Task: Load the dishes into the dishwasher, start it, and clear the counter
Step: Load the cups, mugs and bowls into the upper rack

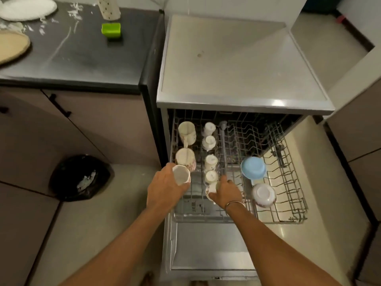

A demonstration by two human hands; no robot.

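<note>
Loading looks about half done. The pulled-out rack (pixel 288 182) of the dishwasher (pixel 237 69), at centre right of the frame, already carries two flowered mugs (pixel 185 158) along its left edge and a column of little cups (pixel 209 142) just beside them. A blue bowl (pixel 253 168) and a white bowl (pixel 263 195) sit further right, and most of the right half is bare wire. The left hand (pixel 165 186) grips a white mug (pixel 181 174) over the rack's near-left corner, just below the flowered mugs, with its fingers curled round the body. The mug's mouth faces up toward the camera and leans slightly right, so its long axis runs nearly along the line of sight. It is not yet turned over, and its handle is hidden. The right hand (pixel 225 191) wraps a small cup (pixel 212 190) at the foot of the cup column. Its fingers are closed over the cup and hide most of it, so I cannot tell which way it points. Still left, by my reading, are the white plate (pixel 28 8), the tan plate (pixel 12 46) and a small green container (pixel 111 30) on the dark counter (pixel 92 58) at upper left. After that come closing the door and starting the wash.
</note>
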